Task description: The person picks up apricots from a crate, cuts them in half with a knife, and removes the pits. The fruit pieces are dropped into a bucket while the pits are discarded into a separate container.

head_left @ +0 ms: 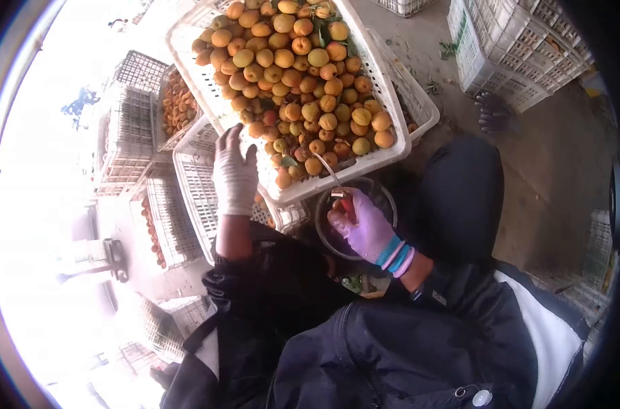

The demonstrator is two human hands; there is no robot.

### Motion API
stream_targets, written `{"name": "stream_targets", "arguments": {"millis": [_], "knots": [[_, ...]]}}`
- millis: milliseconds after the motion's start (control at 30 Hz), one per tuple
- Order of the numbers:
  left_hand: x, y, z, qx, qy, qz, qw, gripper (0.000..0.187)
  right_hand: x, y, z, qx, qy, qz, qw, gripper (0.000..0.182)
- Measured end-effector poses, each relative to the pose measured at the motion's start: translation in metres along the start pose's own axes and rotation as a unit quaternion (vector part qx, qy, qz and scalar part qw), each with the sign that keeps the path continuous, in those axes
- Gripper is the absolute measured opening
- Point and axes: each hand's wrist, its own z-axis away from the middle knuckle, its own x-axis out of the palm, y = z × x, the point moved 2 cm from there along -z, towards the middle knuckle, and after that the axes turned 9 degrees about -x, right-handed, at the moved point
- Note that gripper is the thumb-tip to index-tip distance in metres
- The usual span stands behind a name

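Closest in is the dark jacket (pixel 391 347), sleeves pushed up a bit so the wrists are free. Right hand (pixel 364 228), in a purple glove, is curled shut around a small knife (pixel 337 187): red handle buried in the fist, thin blade poking up and away toward the fruit. It sits right over a bowl (pixel 354 218) between the knees, which looks like the handy spot for whatever comes off the blade; can't make out what's in it.

Left hand (pixel 235 177), white glove, reaches up from a bent elbow with the fingers spread loose, resting on the near corner of the crate (pixel 385 88). It's not clamped on anything I can see, more like touching the rim and the nearest apricots (pixel 296 75). The crate is tilted toward the person, propped on other crates, so the fruit rolls within reach, I'd guess.

Further out, more white crates (pixel 514 48) stand on the bare ground, a few on the left with fruit in them, washed out by glare. A dark glove (pixel 492 112) lies by the far stack.
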Motion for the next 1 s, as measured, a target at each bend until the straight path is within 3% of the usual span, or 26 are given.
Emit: {"name": "stream_targets", "arguments": {"millis": [100,200,333,367,400,433,467,533,600,667,767,800,900,1000], "knots": [[0.059,0.021,-0.033,0.151,-0.034,-0.1,0.983,0.064,-0.001,0.004,-0.002,-0.025,0.028,-0.01,0.999,0.037],[0.098,0.037,-0.056,0.122,-0.098,-0.195,0.968,0.066,-0.009,0.002,-0.009,-0.025,0.023,-0.005,0.999,0.031],[0.11,0.027,-0.057,0.056,-0.145,-0.201,0.967,0.058,-0.014,0.0,-0.011,0.029,0.017,-0.148,0.988,0.025],[0.115,0.013,-0.05,0.045,-0.109,-0.021,0.993,0.053,-0.013,0.002,-0.011,0.048,0.022,-0.195,0.979,0.023],[0.119,-0.003,-0.042,0.033,-0.067,0.158,0.985,0.049,-0.012,0.0,-0.011,0.05,0.019,-0.198,0.979,0.023],[0.115,-0.009,-0.028,-0.019,-0.111,0.303,0.946,0.046,-0.012,-0.003,-0.011,0.062,0.024,-0.228,0.971,0.022],[0.108,-0.014,-0.011,-0.022,-0.112,0.3,0.947,0.046,-0.013,-0.006,-0.01,0.074,0.029,-0.257,0.963,0.022],[0.071,0.011,0.033,-0.16,-0.245,0.544,0.786,0.052,-0.014,-0.012,-0.009,0.08,0.017,-0.222,0.972,0.024],[0.054,0.024,0.07,-0.205,-0.266,0.615,0.713,0.055,-0.012,-0.015,-0.006,0.077,0.009,-0.201,0.977,0.027],[0.048,0.03,0.101,-0.229,-0.267,0.623,0.699,0.057,-0.009,-0.009,-0.004,0.066,-0.005,-0.194,0.979,0.028],[0.04,0.043,0.14,-0.219,-0.269,0.651,0.675,0.059,-0.004,-0.019,-0.003,-0.094,0.001,-0.108,0.99,0.028],[0.042,0.042,0.148,-0.228,-0.263,0.645,0.681,0.062,-0.006,-0.018,-0.001,-0.096,0.001,-0.102,0.99,0.028],[0.047,0.029,0.16,-0.167,-0.263,0.624,0.717,0.064,-0.006,-0.014,0.003,0.014,-0.024,-0.215,0.976,0.026],[0.046,0.026,0.163,-0.118,-0.254,0.601,0.749,0.055,-0.008,-0.025,0.006,-0.004,-0.033,-0.189,0.981,0.027]]}}
